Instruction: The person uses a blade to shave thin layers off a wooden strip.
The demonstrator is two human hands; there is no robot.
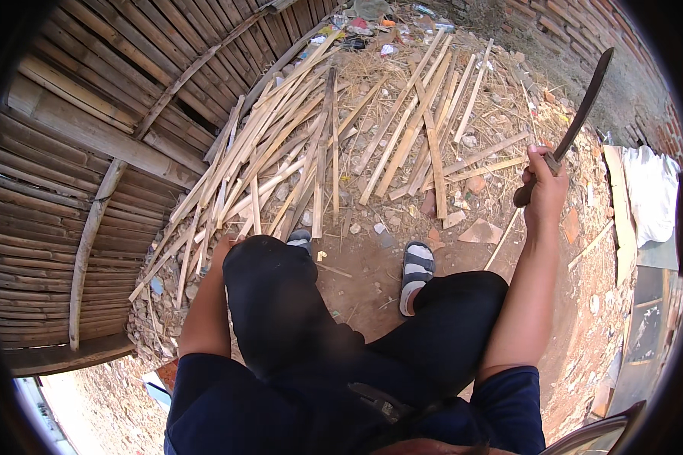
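Observation:
My right hand (545, 182) is closed round the handle of a machete (587, 105). Its long dark blade points up and away to the right, above the ground. My left hand (225, 249) is low beside my left knee, at the near end of a heap of split bamboo strips (269, 155). The knee covers most of that hand, so its fingers and anything in them are hidden. A second, looser group of strips (417, 125) lies on the ground ahead, right of the heap.
A bamboo slat wall (91, 174) rises on the left. Behind the machete stands a brick wall (569, 38). Broken tile pieces (480, 231) and rubble lie near my sandalled feet (417, 265). Litter (368, 11) is scattered at the far end; a white sack (651, 193) sits at right.

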